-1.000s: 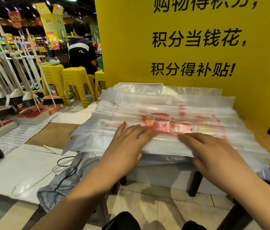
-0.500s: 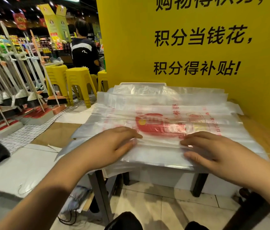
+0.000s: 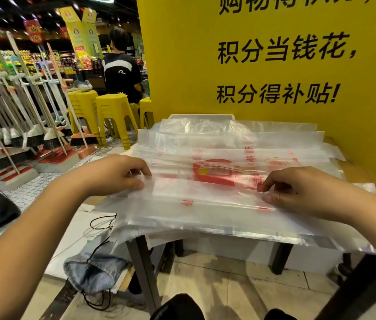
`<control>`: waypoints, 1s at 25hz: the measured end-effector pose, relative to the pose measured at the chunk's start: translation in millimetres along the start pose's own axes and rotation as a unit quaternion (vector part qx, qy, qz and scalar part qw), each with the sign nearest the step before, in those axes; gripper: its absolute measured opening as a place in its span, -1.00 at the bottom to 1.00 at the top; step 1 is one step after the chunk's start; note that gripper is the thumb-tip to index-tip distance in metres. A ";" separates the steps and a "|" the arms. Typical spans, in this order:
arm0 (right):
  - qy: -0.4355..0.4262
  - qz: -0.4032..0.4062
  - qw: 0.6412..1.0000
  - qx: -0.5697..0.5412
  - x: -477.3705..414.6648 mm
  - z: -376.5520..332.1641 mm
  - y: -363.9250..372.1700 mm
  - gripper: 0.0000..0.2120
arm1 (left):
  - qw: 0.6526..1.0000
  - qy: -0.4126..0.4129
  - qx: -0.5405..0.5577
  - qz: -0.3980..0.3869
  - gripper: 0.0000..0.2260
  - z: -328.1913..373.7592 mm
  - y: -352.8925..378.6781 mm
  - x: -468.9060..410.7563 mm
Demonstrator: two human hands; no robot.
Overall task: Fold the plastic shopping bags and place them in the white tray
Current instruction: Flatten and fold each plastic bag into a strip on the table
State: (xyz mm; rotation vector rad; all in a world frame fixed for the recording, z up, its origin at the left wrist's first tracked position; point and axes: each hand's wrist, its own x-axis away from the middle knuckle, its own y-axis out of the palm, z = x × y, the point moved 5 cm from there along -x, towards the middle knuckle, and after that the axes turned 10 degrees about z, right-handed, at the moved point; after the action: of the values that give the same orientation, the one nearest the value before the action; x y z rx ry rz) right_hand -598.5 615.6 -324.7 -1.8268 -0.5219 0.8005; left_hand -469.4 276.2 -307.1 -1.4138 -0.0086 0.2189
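A stack of clear plastic shopping bags [image 3: 205, 199] with red print lies spread over a small table, its front edge hanging past the table. My left hand [image 3: 117, 174] pinches the top bag's near-left part with curled fingers. My right hand [image 3: 298, 190] pinches the same bag on the right, fingers curled over a fold. The white tray [image 3: 201, 116] shows only as a rim behind the bags, against the yellow wall.
A yellow sign wall [image 3: 275, 65] rises right behind the table. Yellow stools [image 3: 110, 116] and a rack of brooms [image 3: 20, 123] stand to the left, with a person [image 3: 122, 72] beyond. A denim bag with cords [image 3: 94, 273] lies on the floor by the table's black legs [image 3: 145, 273].
Both hands went from lying flat on the top bag to pinching it with curled fingers. They have drawn apart, the left hand leftward and the right hand rightward.
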 end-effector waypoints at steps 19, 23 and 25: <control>-0.013 0.143 0.986 0.085 19.9 -5.6 13.9 -0.81 | 0.984 0.158 -0.032 0.076 -0.45 119.2 87.2 24.9; 0.064 0.199 0.976 0.058 37.8 30.3 6.3 -0.82 | 0.994 0.095 -0.027 0.049 -0.48 103.8 87.4 27.3; 0.130 0.216 0.967 0.036 48.6 48.5 1.5 -0.86 | 0.996 0.082 -0.010 0.042 -0.49 103.0 87.2 28.6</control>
State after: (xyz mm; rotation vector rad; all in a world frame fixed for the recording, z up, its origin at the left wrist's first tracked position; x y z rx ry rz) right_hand -600.7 678.6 -352.0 -1.9667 0.0796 0.8341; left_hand -468.1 393.5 -379.6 -1.4502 0.1838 0.1715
